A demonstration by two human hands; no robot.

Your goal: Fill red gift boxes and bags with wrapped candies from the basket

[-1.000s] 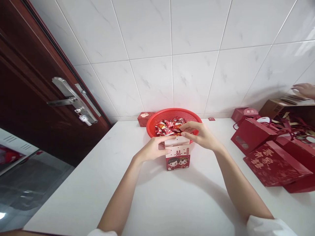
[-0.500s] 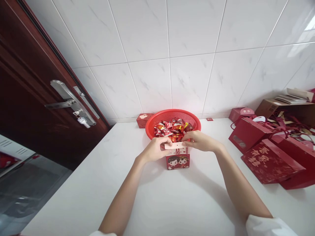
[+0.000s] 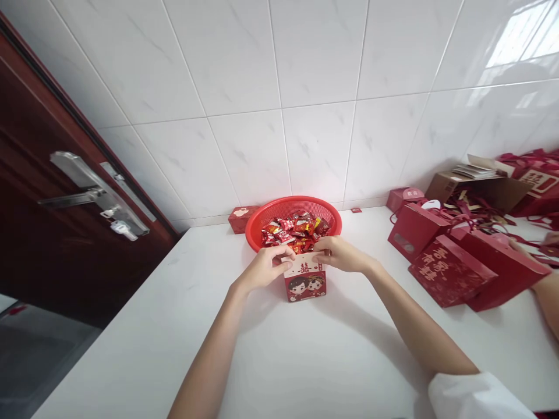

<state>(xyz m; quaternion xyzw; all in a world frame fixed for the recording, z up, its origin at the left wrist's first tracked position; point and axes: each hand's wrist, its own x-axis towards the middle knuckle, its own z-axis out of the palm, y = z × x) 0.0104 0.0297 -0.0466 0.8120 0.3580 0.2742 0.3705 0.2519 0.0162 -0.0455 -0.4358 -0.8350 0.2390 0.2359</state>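
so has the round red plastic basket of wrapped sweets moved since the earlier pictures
No. The red basket still sits below the same upright joint of the white tiled wall; only the camera view has shifted.

From here I can see a white desk [image 3: 301,361] set against the tiled wall. A box with two cartoon faces [image 3: 305,287] stands upright near the middle, with a red plastic basket [image 3: 250,234] just behind it. A small red box [image 3: 240,221] sits by the basket's left side, and a little red tag [image 3: 356,210] lies near the wall. Over on the right are red gift bags [image 3: 454,270] grouped together, a dark pink box [image 3: 399,201] and an open cardboard box [image 3: 439,185].
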